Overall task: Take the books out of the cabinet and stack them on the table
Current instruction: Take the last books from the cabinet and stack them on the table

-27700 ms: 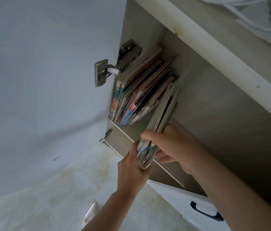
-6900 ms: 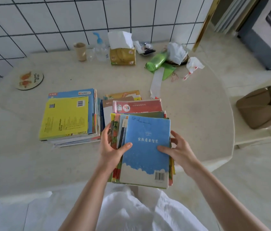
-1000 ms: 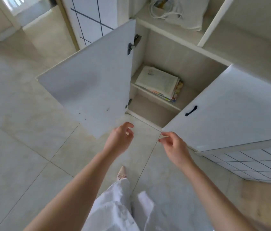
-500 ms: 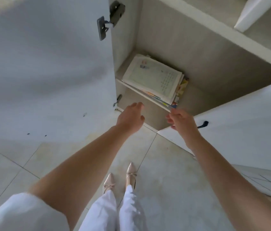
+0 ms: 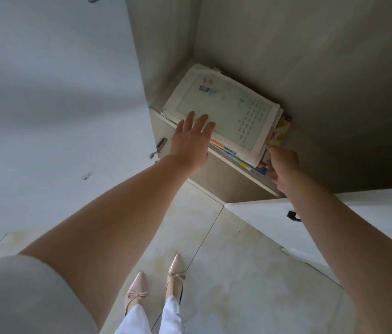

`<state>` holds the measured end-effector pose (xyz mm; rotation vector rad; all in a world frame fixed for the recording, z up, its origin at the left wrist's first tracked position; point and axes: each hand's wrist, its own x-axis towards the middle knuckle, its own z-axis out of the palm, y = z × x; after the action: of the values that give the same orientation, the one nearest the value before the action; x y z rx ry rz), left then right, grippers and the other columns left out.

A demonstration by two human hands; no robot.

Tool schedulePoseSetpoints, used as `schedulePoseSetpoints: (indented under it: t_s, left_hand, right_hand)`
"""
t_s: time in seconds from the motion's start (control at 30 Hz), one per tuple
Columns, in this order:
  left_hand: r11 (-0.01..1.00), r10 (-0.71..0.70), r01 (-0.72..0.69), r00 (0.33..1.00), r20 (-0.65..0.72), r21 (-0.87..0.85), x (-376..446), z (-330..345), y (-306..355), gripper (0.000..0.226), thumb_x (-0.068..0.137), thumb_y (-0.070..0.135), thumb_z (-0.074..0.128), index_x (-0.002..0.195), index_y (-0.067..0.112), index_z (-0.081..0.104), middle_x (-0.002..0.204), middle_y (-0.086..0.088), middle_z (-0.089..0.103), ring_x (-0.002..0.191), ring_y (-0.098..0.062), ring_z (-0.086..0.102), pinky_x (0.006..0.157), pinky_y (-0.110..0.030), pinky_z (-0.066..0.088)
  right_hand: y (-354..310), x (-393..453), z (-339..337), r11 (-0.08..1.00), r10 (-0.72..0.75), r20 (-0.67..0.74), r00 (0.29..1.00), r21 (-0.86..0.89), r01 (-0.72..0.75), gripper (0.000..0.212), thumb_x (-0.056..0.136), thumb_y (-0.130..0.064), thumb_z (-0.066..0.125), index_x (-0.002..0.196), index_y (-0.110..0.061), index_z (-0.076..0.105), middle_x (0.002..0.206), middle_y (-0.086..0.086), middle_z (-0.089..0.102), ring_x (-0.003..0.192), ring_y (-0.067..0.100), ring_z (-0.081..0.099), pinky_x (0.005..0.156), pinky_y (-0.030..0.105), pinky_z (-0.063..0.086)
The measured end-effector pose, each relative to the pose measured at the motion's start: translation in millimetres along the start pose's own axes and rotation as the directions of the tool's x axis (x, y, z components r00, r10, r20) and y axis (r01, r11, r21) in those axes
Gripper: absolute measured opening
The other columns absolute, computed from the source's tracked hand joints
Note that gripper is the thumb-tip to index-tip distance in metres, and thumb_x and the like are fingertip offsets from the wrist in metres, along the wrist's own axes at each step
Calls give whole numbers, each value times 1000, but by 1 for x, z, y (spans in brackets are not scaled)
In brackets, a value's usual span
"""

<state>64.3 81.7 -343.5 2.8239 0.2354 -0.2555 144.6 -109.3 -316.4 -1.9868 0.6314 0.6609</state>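
Cabinet (image 5: pixel 286 68) doors open; flat pile of books (image 5: pixel 223 116) on its shelf. Both hands, short of it half a second ago, now reach it. Left hand (image 5: pixel 190 143) fingers spread over the top cover; right hand (image 5: pixel 282 165) curled at the pile's near corner, grip unclear. Lift looks imminent.

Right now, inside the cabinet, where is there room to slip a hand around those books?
Bare shelf lies right of the books, toward the dark inner corner; the right hand is already there at the stack's corner. Above the stack is open. It is tight on the left, where the books sit near the side wall. The left hand is open over the front edge.
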Motion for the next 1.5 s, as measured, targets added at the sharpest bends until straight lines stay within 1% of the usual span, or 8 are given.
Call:
schedulePoseSetpoints:
  t_s: [0.1, 0.2, 0.4, 0.7, 1.07, 1.23, 1.33, 1.5]
  left_hand:
    - [998, -55, 55, 995, 84, -6, 16, 0, -6, 73, 91, 12, 57, 152, 26, 20, 163, -6, 5, 148, -39, -1, 118, -57, 17]
    - [999, -48, 47, 992, 121, 16, 21, -1, -10, 77, 89, 13, 62, 151, 30, 20, 163, -6, 3, 148, -41, -1, 112, -67, 20]
    - [999, -40, 37, 990, 133, 22, 23, -7, -17, 84, 83, 15, 70, 149, 34, 22, 162, -3, 6, 148, -38, 4, 110, -69, 21]
    - [996, 40, -45, 997, 62, 81, 29, -22, -43, 73, 86, 15, 64, 147, 35, 30, 158, 12, 24, 143, -35, 18, 118, -59, 10]
    - [983, -13, 30, 996, 94, -180, 34, -19, -57, 84, 69, 23, 82, 138, 35, 37, 147, 16, 33, 141, -35, 22, 104, -63, 38]
    - [956, -62, 95, 990, 125, -277, 34, -21, -53, 96, 63, 29, 87, 141, 34, 31, 151, 15, 24, 146, -35, 13, 105, -68, 33]
    - [938, -94, 123, 990, 105, -323, 35, -20, -52, 97, 60, 33, 88, 139, 34, 30, 150, 12, 27, 143, -35, 20, 105, -69, 31]
    - [923, -145, 134, 989, -2, -362, 43, -24, -52, 88, 57, 45, 86, 128, 28, 37, 132, 7, 45, 120, -24, 41, 94, -41, 48]
  right_hand:
    - [-10, 8, 1, 981, 144, 183, 973, 99, -164, 37, 91, -23, 59, 126, -16, 49, 116, 10, 59, 106, 30, 57, 94, 44, 49]
    - [-14, 19, 3, 970, 189, 244, 951, 104, -220, 44, 89, -29, 60, 131, -26, 47, 126, 9, 56, 114, 35, 53, 103, 56, 39]
    - [-11, 24, 4, 957, 206, 251, 946, 151, -248, 51, 85, -38, 64, 132, -30, 47, 126, 7, 55, 113, 32, 51, 90, 48, 37]
    - [-11, 21, 0, 929, 174, 322, 931, 258, -263, 52, 75, -34, 71, 125, -33, 57, 126, 8, 61, 118, 34, 53, 104, 52, 35]
    - [-23, -4, 8, 882, 81, 392, 916, 400, -249, 36, 82, -20, 62, 117, -27, 60, 116, 6, 64, 99, 24, 57, 78, 37, 44]
    - [-42, -22, 8, 883, 31, 398, 917, 420, -212, 39, 79, -11, 64, 114, -27, 60, 117, 3, 65, 105, 22, 59, 92, 36, 44]
    - [-56, -37, 13, 897, -11, 373, 928, 413, -155, 32, 81, -4, 63, 106, -24, 61, 112, 2, 66, 105, 21, 61, 103, 36, 42]
    - [-82, -63, 32, 958, -70, 128, 989, 285, 31, 18, 82, -9, 70, 96, -10, 59, 97, 6, 62, 86, 16, 60, 80, 26, 52]
